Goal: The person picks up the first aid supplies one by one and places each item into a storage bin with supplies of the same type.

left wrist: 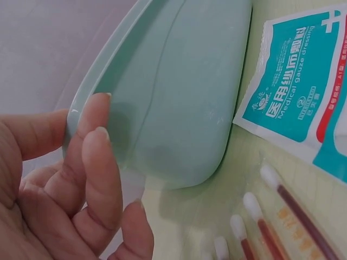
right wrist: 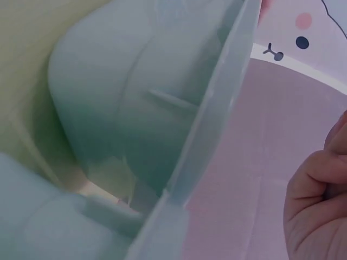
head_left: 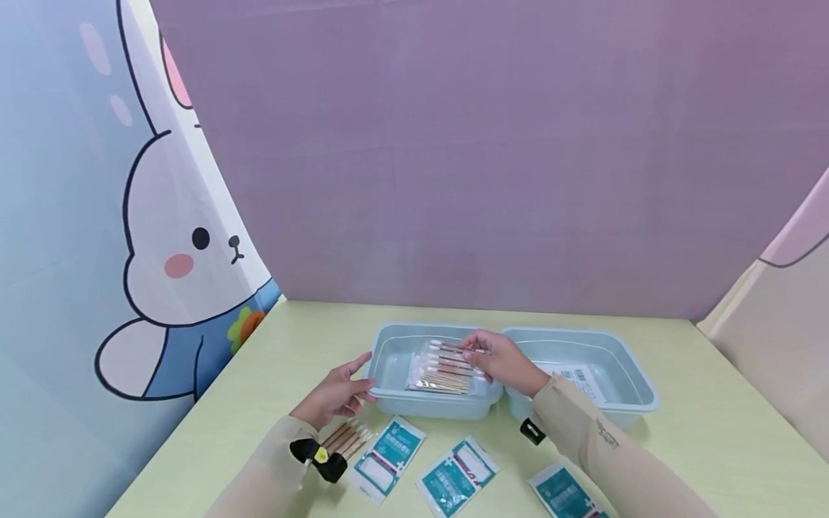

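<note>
My left hand [head_left: 337, 396] pinches the near-left rim of the left light-blue plastic basin [head_left: 424, 406], thumb and finger on either side of the edge in the left wrist view. Over that basin, my right hand [head_left: 505, 361] holds the right end of a clear packet of brown-stick cotton swabs [head_left: 447, 362]. Pale sticks [head_left: 443, 381] show below it; whether they belong to another packet I cannot tell. The right wrist view shows only part of the right hand [right wrist: 314, 206], with curled fingers; the packet is out of that view.
A second light-blue basin [head_left: 624, 367] with a white label adjoins on the right. In front lie a packet of brown-stick swabs [head_left: 346, 437] and three gauze dressing packets: one left [head_left: 393, 450], one middle [head_left: 453, 480], one right [head_left: 565, 495]. A purple backdrop [head_left: 486, 158] stands behind.
</note>
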The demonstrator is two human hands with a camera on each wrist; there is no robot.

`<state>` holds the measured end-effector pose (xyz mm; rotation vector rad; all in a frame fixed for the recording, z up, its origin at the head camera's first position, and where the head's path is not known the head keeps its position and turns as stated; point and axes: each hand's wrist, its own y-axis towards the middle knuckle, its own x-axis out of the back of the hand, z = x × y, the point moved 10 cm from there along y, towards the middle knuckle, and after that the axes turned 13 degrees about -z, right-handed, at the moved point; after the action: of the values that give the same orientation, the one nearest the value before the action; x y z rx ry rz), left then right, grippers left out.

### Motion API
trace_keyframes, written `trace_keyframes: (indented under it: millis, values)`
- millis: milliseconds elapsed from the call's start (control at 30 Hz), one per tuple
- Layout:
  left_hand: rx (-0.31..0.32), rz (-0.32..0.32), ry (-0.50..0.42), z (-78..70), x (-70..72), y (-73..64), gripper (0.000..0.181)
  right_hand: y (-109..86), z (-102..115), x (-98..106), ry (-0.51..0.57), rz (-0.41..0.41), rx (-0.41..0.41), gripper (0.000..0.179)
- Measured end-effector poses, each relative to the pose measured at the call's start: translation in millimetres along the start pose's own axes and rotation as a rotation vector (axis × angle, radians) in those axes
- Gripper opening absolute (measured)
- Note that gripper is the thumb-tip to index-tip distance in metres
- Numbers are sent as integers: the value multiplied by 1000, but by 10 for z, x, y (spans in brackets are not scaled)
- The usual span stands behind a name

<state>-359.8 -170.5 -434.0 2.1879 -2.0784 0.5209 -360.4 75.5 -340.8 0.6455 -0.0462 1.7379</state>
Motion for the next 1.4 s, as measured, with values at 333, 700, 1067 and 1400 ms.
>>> trace_keyframes:
  millis: [333, 700, 1067, 1400]
  values:
    - [8, -26, 7, -13, -4, -4, 59, 194, -67, -81, 6, 35, -182, 19]
    - [14, -41, 10, -8, 41, 8, 58, 448, -50, -191, -51, 25, -268, 20]
    - [24, -22, 13, -12, -9, 27, 59, 544, -135, -299, -65, 118, -356, 20]
    - [40, -24, 18, 29, 19, -9, 59, 604, -239, -356, -117, 140, -392, 22]
